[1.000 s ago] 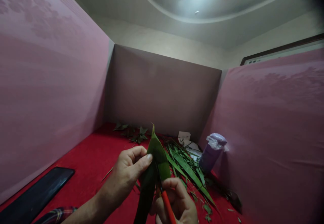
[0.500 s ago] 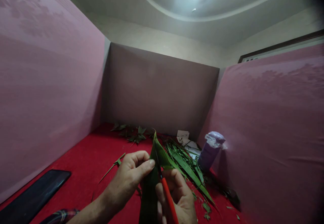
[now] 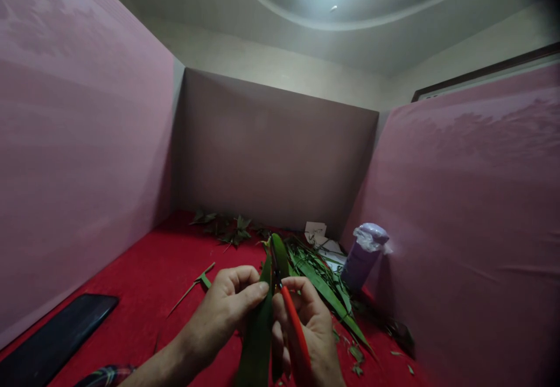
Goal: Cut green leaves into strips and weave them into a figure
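My left hand (image 3: 225, 311) pinches a long green leaf (image 3: 259, 334) between thumb and fingers, holding it upright above the red table (image 3: 144, 294). My right hand (image 3: 312, 331) is closed on red-handled scissors (image 3: 294, 326). Their dark blades run up along the middle of the leaf toward its tip. The two hands almost touch at the leaf. A plaid sleeve covers my left forearm at the bottom edge.
A pile of cut green leaf strips (image 3: 321, 285) lies right of my hands. A purple cup (image 3: 363, 259) with crumpled plastic on top stands by the right pink wall. Dark leaves (image 3: 227, 227) and white paper (image 3: 317, 232) sit at the back. A black phone (image 3: 52, 340) lies front left.
The scissors' blades have moved up the leaf toward its tip. The leaf tip has narrowed and dropped lower in view. Both hands stay close together.
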`<state>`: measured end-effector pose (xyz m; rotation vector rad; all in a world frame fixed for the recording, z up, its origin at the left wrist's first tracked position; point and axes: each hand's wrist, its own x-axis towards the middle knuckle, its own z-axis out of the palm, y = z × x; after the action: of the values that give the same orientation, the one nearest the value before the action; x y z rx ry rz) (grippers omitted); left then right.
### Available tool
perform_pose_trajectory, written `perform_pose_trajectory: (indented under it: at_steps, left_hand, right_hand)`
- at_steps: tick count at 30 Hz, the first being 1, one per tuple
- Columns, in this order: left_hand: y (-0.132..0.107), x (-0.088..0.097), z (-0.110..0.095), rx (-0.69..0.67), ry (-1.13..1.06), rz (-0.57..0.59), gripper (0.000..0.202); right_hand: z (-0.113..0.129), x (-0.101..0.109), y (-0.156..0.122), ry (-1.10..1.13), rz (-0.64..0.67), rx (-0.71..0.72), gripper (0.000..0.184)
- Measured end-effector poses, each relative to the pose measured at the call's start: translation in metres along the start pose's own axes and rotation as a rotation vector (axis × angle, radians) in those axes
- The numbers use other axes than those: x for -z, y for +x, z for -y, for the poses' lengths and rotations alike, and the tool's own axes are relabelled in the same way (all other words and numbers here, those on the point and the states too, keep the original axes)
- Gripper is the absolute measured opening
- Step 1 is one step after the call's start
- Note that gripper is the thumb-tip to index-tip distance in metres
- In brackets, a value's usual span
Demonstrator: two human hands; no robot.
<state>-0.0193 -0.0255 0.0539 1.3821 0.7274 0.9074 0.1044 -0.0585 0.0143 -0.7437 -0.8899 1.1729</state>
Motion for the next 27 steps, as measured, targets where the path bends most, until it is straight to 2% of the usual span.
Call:
perform_pose_trajectory:
  at_steps: [7,9,11,15,19,22,27]
  left_hand:
    - [0.001,0.002,-0.002,0.041,-0.137,-0.008,0.030]
    - [0.003,0.004,0.000,0.051,-0.191,-0.018,0.030]
    - [0.008,0.008,0.004,0.047,-0.228,-0.053,0.031]
    - [0.027,0.020,0.018,-0.009,-0.232,-0.144,0.028]
    - [0.048,0.030,0.035,-0.062,-0.114,-0.250,0.028]
    - [0.058,0.036,0.048,-0.078,-0.057,-0.309,0.030]
    - [0.067,0.041,0.067,-0.083,0.007,-0.353,0.031]
  right_hand:
    - [0.018,0.016,0.025,-0.261,-0.099,0.017,0.040]
    - [0.021,0.024,0.039,-0.406,-0.102,-0.033,0.042]
    - [0.021,0.032,0.052,-0.459,-0.096,-0.076,0.041]
    - [0.010,0.049,0.068,-0.552,-0.079,-0.122,0.037]
    - [0.002,0.064,0.074,-0.591,-0.041,-0.099,0.042]
    - [0.004,0.076,0.075,-0.600,-0.030,-0.098,0.045]
    - [0.014,0.092,0.066,-0.596,0.069,-0.206,0.042]
